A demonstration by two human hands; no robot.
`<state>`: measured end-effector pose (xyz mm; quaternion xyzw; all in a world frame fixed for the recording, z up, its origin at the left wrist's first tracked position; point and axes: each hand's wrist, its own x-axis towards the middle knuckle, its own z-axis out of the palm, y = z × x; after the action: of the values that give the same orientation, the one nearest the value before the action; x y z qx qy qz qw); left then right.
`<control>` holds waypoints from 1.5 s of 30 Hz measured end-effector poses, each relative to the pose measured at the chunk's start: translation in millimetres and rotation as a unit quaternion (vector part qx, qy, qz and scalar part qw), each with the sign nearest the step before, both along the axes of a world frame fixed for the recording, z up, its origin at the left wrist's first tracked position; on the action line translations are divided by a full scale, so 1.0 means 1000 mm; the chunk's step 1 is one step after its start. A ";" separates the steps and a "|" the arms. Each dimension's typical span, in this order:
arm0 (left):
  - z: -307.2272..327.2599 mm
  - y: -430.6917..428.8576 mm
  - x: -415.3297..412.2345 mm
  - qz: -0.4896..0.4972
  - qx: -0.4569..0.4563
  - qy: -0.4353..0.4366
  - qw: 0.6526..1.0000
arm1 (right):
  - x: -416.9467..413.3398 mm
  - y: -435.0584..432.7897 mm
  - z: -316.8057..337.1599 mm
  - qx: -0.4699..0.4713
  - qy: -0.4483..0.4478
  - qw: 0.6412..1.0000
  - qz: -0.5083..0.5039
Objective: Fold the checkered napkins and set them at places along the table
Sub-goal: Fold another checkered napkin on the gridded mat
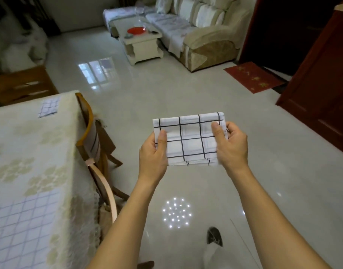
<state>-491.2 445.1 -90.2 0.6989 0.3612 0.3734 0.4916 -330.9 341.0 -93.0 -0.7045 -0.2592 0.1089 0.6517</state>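
Seeing the table [31, 152] well left of the grip, carrying a flat napkin [21, 220] nearer in. Pinching a folded napkin [188, 139] mid-air by its side edges with left hand [153, 150] and right hand [231, 144]. Spotting a small placed napkin [48, 108] farther out left. Guessing partway done, not yet setting this one down.

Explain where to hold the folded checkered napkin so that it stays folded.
Pinch the folded napkin at its two short sides, thumb on top, fingers beneath, as the left hand and right hand do. Its loose layer edges show along the near side, so a grip from both sides probably keeps the layers together.
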 end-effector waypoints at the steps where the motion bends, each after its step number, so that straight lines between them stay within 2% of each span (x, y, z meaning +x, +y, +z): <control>1: 0.002 0.010 0.011 0.014 0.006 0.008 1.000 | 0.014 0.015 0.000 0.009 0.002 1.000 0.014; 10: 0.034 0.087 0.063 0.154 0.080 0.052 0.983 | 0.095 0.142 0.023 0.019 0.027 0.984 0.173; 16: 0.015 0.138 0.044 0.242 0.035 0.082 0.966 | 0.081 0.225 -0.003 0.007 0.022 0.965 0.262; 19: 0.004 0.183 0.038 0.272 0.017 0.068 0.960 | 0.079 0.282 -0.005 -0.012 -0.002 0.954 0.301; 24: 0.000 0.286 0.051 0.270 0.011 0.028 0.962 | 0.090 0.377 0.015 -0.033 -0.040 0.953 0.298; 30: 0.028 0.410 0.074 0.244 0.017 -0.003 0.970 | 0.114 0.502 0.040 -0.030 -0.076 0.955 0.284; 35: 0.026 0.475 0.081 0.243 -0.029 -0.025 0.969 | 0.120 0.577 0.023 -0.021 -0.039 0.953 0.301; 45: 0.018 0.639 0.135 0.348 -0.023 0.039 0.936 | 0.165 0.770 0.006 0.008 0.021 0.932 0.363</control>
<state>-356.3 1084.1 -72.2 0.5320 0.6093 0.4850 0.3324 -165.5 1110.5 -87.4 -0.5550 -0.4844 0.3505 0.5783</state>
